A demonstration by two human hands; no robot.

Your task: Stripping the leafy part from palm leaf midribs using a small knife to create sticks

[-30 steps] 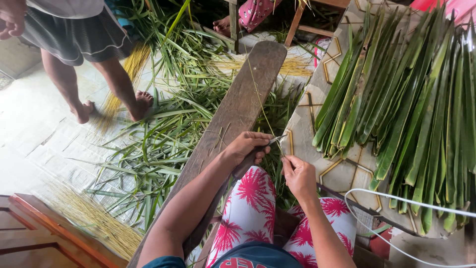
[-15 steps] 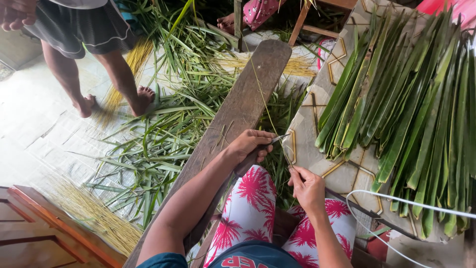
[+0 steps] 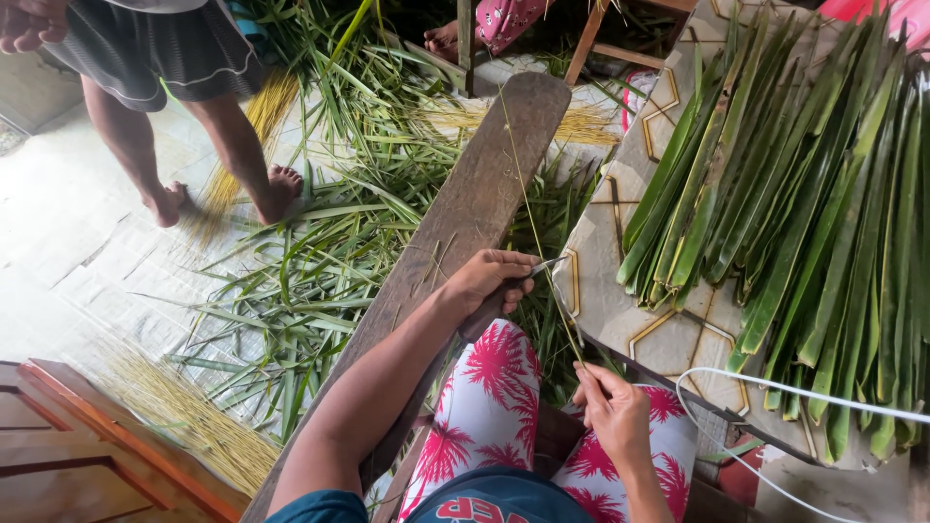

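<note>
My left hand (image 3: 492, 283) is closed around a small knife (image 3: 544, 265) whose blade pokes out to the right, resting at the edge of a long brown wooden plank (image 3: 465, 208). My right hand (image 3: 612, 415) pinches the near end of a thin pale-green leaf midrib (image 3: 535, 225) over my lap. The midrib runs up past the knife blade and across the far end of the plank. My legs in white trousers with red palm prints (image 3: 484, 407) sit below both hands.
A stack of long green palm leaves (image 3: 804, 194) lies on a patterned table (image 3: 620, 310) at right. Loose leaf strips (image 3: 320, 252) litter the floor. Yellow midrib bundles (image 3: 184, 416) lie at left. Another person's bare legs (image 3: 174, 145) stand at upper left. A white cable (image 3: 794, 392) crosses at lower right.
My right hand has drawn back toward my lap, pulling the midrib through past the knife. My left hand stays at the plank's edge. The standing person has shifted slightly.
</note>
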